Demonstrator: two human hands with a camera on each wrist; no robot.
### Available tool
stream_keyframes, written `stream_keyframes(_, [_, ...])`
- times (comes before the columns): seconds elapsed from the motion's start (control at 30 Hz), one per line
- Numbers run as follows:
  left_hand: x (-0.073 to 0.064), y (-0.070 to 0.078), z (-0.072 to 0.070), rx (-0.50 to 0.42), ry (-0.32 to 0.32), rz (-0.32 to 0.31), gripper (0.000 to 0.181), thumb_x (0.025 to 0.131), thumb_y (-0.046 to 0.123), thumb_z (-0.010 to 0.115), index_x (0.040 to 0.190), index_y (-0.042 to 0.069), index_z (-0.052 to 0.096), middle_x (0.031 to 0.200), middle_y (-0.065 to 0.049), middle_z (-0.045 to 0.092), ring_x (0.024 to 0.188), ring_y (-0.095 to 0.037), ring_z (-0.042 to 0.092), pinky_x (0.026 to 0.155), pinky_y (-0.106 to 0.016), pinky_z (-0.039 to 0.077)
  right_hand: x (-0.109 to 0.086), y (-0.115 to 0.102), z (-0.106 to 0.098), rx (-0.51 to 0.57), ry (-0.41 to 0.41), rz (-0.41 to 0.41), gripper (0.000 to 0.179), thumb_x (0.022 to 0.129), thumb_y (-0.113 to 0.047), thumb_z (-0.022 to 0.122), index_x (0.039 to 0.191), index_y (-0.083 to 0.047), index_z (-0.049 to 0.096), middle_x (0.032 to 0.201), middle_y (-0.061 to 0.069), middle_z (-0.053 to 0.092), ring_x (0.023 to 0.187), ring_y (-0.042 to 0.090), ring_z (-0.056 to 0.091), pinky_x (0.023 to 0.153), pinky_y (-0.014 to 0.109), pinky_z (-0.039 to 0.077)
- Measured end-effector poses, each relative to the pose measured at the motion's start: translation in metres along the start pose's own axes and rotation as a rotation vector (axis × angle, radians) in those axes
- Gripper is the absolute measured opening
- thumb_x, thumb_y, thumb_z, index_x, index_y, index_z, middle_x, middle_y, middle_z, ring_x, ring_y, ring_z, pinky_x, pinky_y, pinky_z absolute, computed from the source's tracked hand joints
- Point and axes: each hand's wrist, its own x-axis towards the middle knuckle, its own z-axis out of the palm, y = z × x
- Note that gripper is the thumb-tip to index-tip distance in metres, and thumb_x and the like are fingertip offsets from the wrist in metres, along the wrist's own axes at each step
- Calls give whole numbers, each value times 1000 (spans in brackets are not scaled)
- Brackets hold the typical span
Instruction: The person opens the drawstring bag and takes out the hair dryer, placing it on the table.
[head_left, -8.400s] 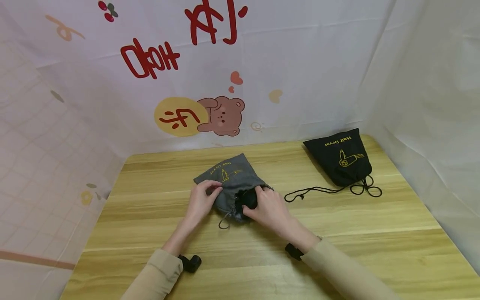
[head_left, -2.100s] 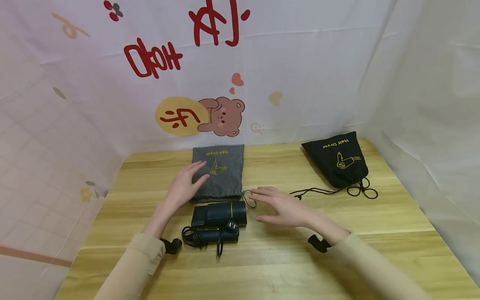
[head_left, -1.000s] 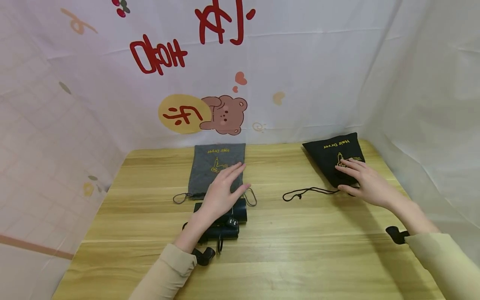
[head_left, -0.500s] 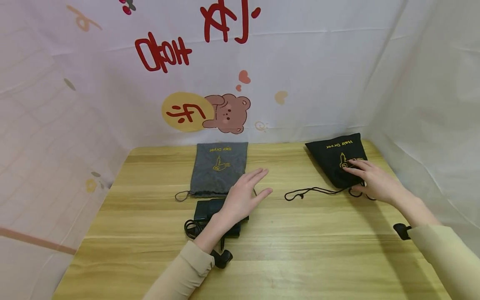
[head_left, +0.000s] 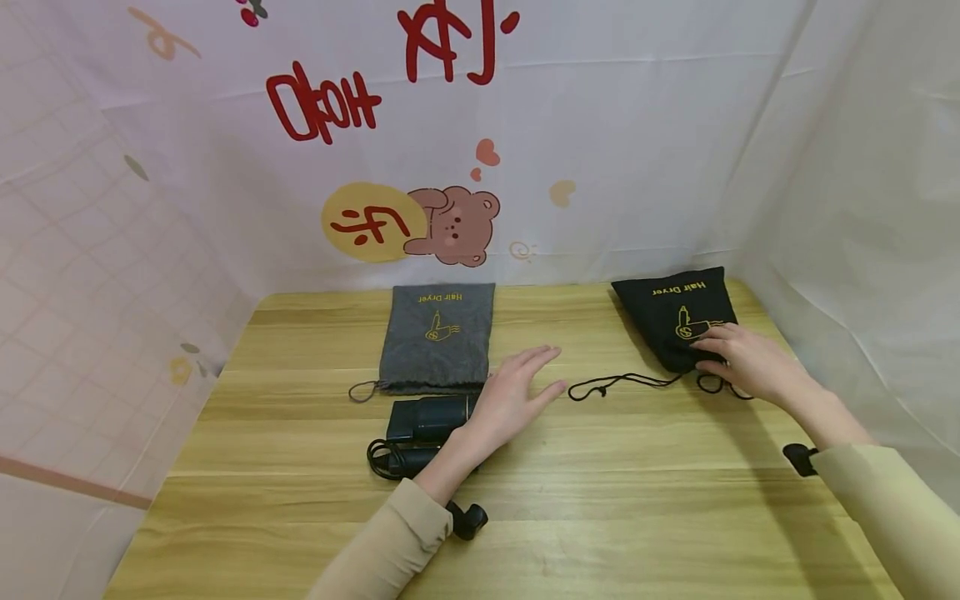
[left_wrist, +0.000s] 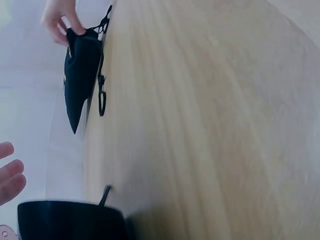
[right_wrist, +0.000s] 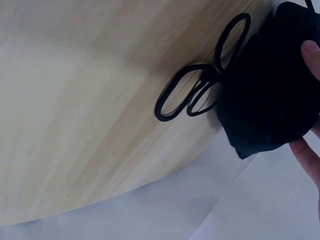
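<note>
My right hand pinches the gathered end of a black drawstring bag at the back right, lettered "Hair Dryer" in yellow. In the right wrist view, thumb and fingers lie on opposite sides of the bag, which bulges. My left hand hovers with fingers extended and holds nothing. Partly hidden beneath the left forearm is a dark folded hair dryer with its cord looped at the left. Behind it a grey drawstring bag lies flat, its mouth towards me.
The black bag's long drawstring trails left across the wooden table. More cord loops lie beside its mouth. White printed cloth hangs along the back and sides.
The hair dryer has come out of the grey bag, which now lies flat behind it. My right hand has crossed to the black bag and taken hold; my left hand has drifted right.
</note>
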Motion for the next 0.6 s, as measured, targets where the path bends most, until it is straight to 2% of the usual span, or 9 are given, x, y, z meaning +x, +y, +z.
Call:
stream_keyframes(0.3, [5,4,22,-55,-9,-19,52,105,46,63,152,25,57,156,0,60,146,-23,56,119,-45,48,15,-13,0,2,53,18,19,78,-11,89,95,-9,80,85,-1,69,75,20,67,62,41,56])
stream_keyframes(0.47, [7,4,32,-89,-14,-66,51,105,49,61,151,27,58,155,1,60,145,-22,57,117,-44,50,24,-25,0,26,72,11,19,79,-10,89,97,-11,82,87,-2,70,76,19,68,62,39,56])
stream_keyframes(0.6, [9,6,37,-91,-9,-78,50,106,48,60,151,27,58,154,1,61,144,-21,58,118,-45,50,30,-35,0,44,110,-7,20,79,-7,89,97,-10,82,88,-1,71,77,18,69,62,38,57])
